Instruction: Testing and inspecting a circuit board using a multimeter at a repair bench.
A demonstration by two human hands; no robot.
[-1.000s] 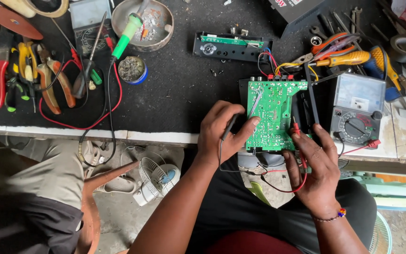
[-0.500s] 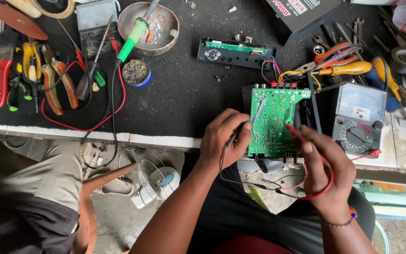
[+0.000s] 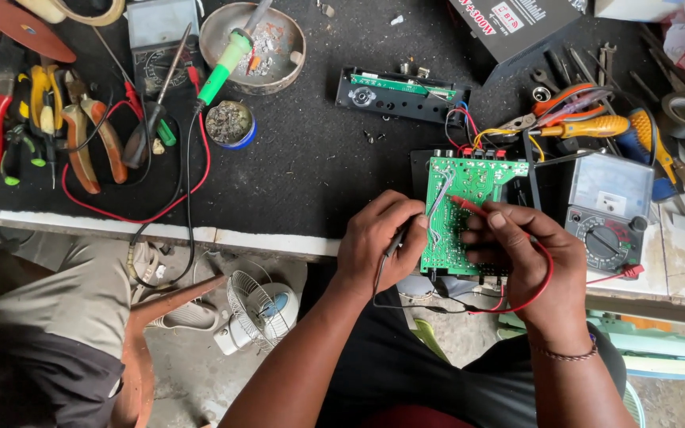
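- At the bench's front edge, the left hand (image 3: 378, 246) pinches a thin black probe (image 3: 394, 242) against a green printed circuit board (image 3: 461, 210).
- The right hand (image 3: 529, 254) grips a red-tipped probe (image 3: 465, 204); its fingers hide the board's lower right.
- A grey analogue multimeter (image 3: 608, 206) sits just beside, near the bench's right edge.
- Open black mat (image 3: 295, 170) lies left of the board.

Setting: a small electronics repair workshop. Evidence on the black-covered table (image 3: 295, 166): green-handled soldering iron (image 3: 227, 59) resting on a metal dish of scraps (image 3: 279, 40), analog multimeter (image 3: 608, 210) with red and black leads, bare green circuit board (image 3: 461, 214), opened black chassis panel (image 3: 402, 95), pliers and cutters (image 3: 49, 127), screwdrivers (image 3: 596, 127), loose screws. Rough concrete floor below, with a small desk fan (image 3: 259, 309) lying on it, points to an informal shop rather than a lab.
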